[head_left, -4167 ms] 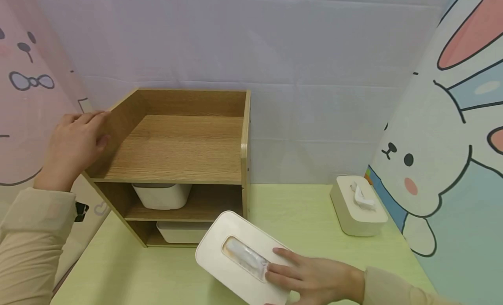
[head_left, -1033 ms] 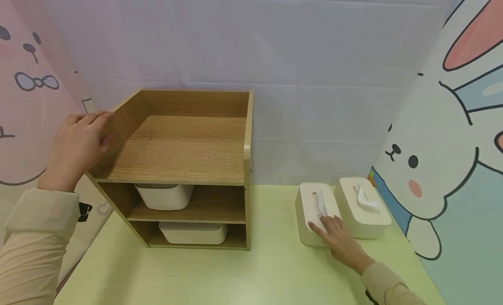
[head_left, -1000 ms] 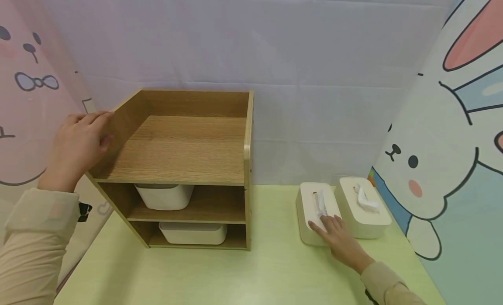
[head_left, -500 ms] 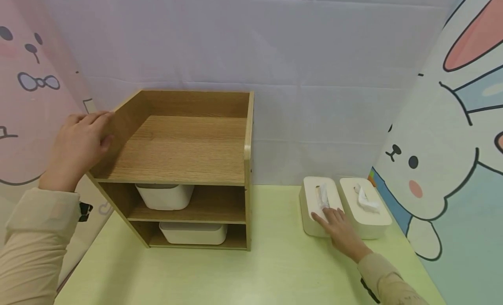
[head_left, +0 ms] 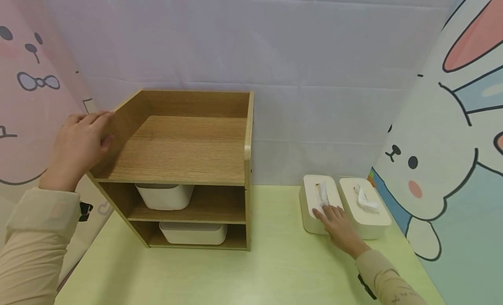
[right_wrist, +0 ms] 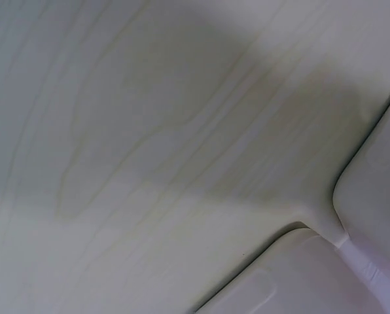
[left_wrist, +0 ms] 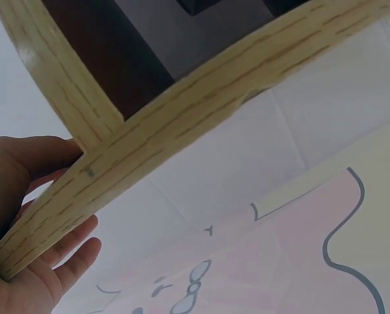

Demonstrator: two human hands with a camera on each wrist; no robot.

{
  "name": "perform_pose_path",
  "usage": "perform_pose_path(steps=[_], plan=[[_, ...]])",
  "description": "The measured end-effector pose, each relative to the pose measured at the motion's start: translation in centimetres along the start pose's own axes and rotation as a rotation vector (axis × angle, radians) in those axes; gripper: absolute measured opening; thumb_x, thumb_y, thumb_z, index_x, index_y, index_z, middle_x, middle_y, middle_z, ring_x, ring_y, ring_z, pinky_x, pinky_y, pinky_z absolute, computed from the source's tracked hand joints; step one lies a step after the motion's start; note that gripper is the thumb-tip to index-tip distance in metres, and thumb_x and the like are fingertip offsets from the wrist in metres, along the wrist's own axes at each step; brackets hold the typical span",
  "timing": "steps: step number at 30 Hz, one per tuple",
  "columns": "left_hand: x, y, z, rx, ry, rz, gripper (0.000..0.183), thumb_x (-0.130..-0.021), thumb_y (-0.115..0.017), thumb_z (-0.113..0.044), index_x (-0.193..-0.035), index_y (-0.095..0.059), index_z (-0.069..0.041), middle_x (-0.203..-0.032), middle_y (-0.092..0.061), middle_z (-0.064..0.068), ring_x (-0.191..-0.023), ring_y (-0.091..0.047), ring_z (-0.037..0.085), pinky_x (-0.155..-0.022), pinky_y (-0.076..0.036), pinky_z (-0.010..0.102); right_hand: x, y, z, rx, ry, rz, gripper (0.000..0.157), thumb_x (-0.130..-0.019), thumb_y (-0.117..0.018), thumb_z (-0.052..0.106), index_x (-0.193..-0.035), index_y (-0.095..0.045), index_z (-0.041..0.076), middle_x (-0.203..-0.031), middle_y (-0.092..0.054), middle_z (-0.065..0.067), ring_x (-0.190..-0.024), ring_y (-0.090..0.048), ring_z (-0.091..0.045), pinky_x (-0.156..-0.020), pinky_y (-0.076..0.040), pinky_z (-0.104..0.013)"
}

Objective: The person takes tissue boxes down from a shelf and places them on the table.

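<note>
My left hand [head_left: 78,143] grips the left side panel of a wooden desk shelf [head_left: 184,143]. In the left wrist view the thumb and fingers [left_wrist: 77,261] wrap around both faces of the panel's edge [left_wrist: 44,235]. On the right, my right hand [head_left: 339,228] lies with its fingers extended on the front part of a white tissue box [head_left: 310,187], whose slot shows a wrapped tissue pack. Close beside that box stands a second white tissue box [head_left: 379,226] with a tissue sticking out. The right wrist view shows corners of both boxes but not the hand.
Inside the shelf, a white bin [head_left: 169,198] sits on the middle level and another white bin [head_left: 192,233] on the bottom level. The pale green table [head_left: 271,270] meets a cloth backdrop [head_left: 298,121] behind. A rabbit-printed curtain [head_left: 428,165] borders the right side.
The right hand has carried the tissue box from the front of the table to beside the other one, then slid it back toward the wall. The left hand has kept its grip.
</note>
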State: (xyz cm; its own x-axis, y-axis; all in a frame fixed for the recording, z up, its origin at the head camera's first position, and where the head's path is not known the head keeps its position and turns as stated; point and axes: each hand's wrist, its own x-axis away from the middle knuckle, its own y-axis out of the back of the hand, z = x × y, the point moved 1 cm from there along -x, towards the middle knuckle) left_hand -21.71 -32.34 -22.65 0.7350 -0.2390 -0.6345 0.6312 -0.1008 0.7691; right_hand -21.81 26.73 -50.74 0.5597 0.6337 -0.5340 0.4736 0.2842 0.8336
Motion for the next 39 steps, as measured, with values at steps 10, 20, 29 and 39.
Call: perform_pose_path(steps=[10, 20, 29, 39], plan=[[0.0, -0.1, 0.1, -0.003, 0.006, 0.003, 0.046, -0.076, -0.059, 0.001, -0.12, -0.05, 0.002, -0.117, -0.055, 0.027, -0.102, -0.044, 0.048, -0.091, -0.034, 0.055, -0.3, 0.1, 0.0, 0.017, 0.025, 0.001, 0.053, -0.068, -0.068, 0.012, -0.118, -0.052, 0.001, -0.113, -0.053, -0.024, -0.103, -0.05, -0.04, -0.085, -0.043, -0.054], [0.0, -0.2, 0.2, -0.01, 0.015, 0.018, 0.047, -0.076, -0.059, 0.0, -0.122, -0.049, 0.001, -0.118, -0.055, 0.027, -0.103, -0.044, 0.049, -0.092, -0.034, 0.056, -2.8, 1.2, 1.6, 0.025, 0.068, 0.0, 0.04, -0.098, -0.033, 0.031, -0.116, -0.052, 0.002, -0.109, -0.056, -0.018, -0.104, -0.052, -0.034, -0.088, -0.044, -0.054], [-0.1, -0.2, 0.1, -0.011, 0.02, 0.028, 0.046, -0.076, -0.059, 0.0, -0.122, -0.049, 0.002, -0.118, -0.054, 0.028, -0.103, -0.044, 0.048, -0.092, -0.033, 0.055, -4.6, 1.6, 4.1, 0.03, 0.133, -0.023, 0.048, -0.1, -0.018, 0.032, -0.116, -0.054, 0.004, -0.11, -0.059, -0.014, -0.104, -0.054, -0.029, -0.089, -0.045, -0.052], [-0.1, -0.2, 0.1, -0.015, 0.015, 0.02, 0.046, -0.076, -0.059, 0.0, -0.122, -0.049, 0.002, -0.118, -0.054, 0.027, -0.103, -0.044, 0.047, -0.093, -0.033, 0.055, -6.0, 2.3, 6.8, 0.032, 0.247, -0.004, 0.039, -0.097, -0.026, 0.024, -0.119, -0.054, 0.007, -0.115, -0.057, -0.013, -0.108, -0.053, -0.029, -0.093, -0.044, -0.051]])
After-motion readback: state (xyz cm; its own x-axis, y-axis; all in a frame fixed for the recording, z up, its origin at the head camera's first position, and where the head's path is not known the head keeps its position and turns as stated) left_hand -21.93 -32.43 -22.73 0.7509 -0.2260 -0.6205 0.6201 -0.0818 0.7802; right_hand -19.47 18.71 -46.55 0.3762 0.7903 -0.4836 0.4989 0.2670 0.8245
